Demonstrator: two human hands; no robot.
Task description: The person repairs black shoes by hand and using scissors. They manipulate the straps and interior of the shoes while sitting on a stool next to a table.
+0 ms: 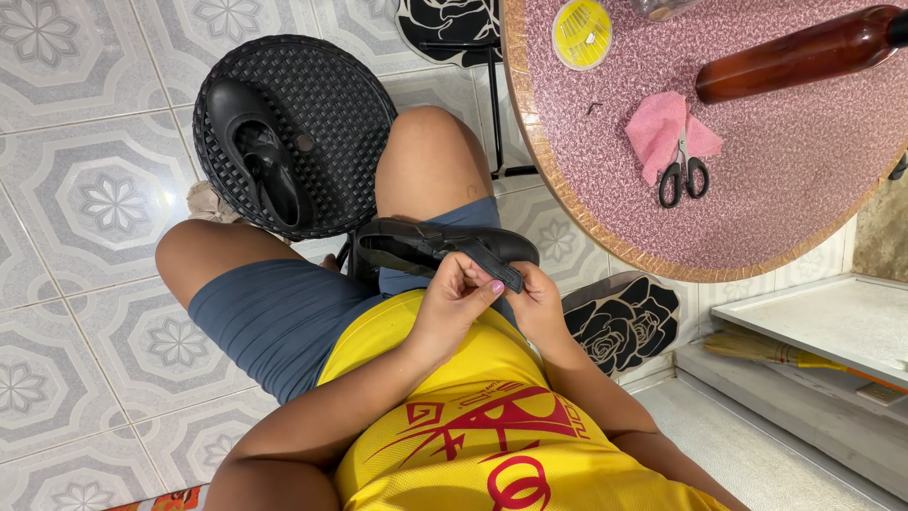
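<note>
Your hands work a black sandal at frame centre.
Your left hand [454,301] pinches the strap of the black sandal [440,248] on your lap; your right hand [537,301] grips that strap's end from beneath.

Both hands, left [456,301] and right [535,301], meet fingers curled above the lap.

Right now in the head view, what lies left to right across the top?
Black shoe on the black woven stool → yellow round case → pink cloth → scissors → brown bottle.
</note>
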